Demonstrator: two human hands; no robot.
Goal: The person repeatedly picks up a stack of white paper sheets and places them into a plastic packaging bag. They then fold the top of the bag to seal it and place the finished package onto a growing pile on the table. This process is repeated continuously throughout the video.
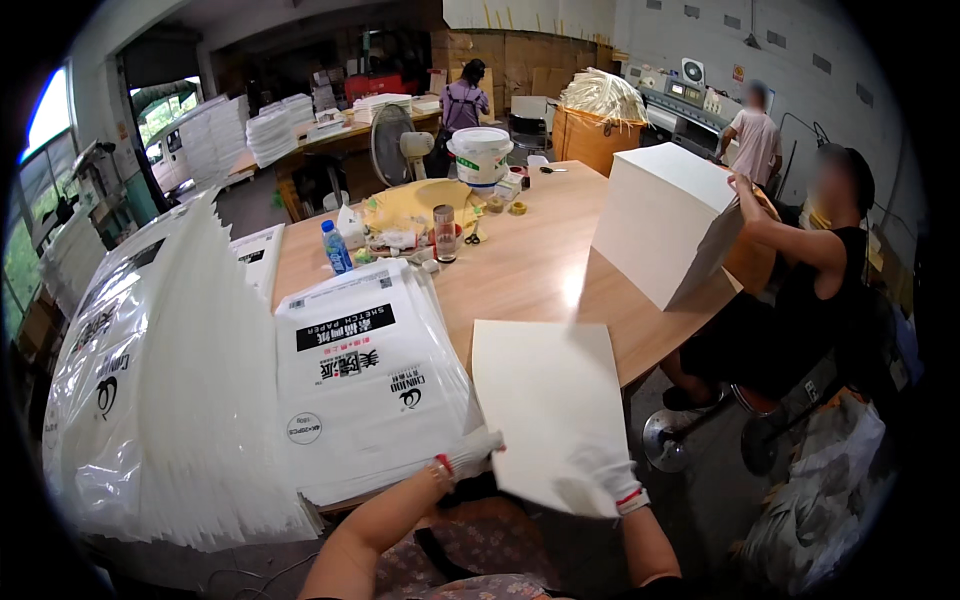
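Note:
A cream-white sheet or thin stack of drawing paper lies in front of me, its near end reaching past the table edge. My left hand, in a white glove with a red cuff, is closed at the paper's left edge. Over the lower right of the paper is my right hand, gloved the same way; motion smears its fingers. Just left of the paper, a pile of printed clear plastic bags with black and red print lies on the table.
A taller fanned pile of plastic bags stands at the left. At right, a seated person's hands touch a tall white paper stack. A blue-capped bottle, a glass tumbler, scissors and a white bucket stand or lie farther back.

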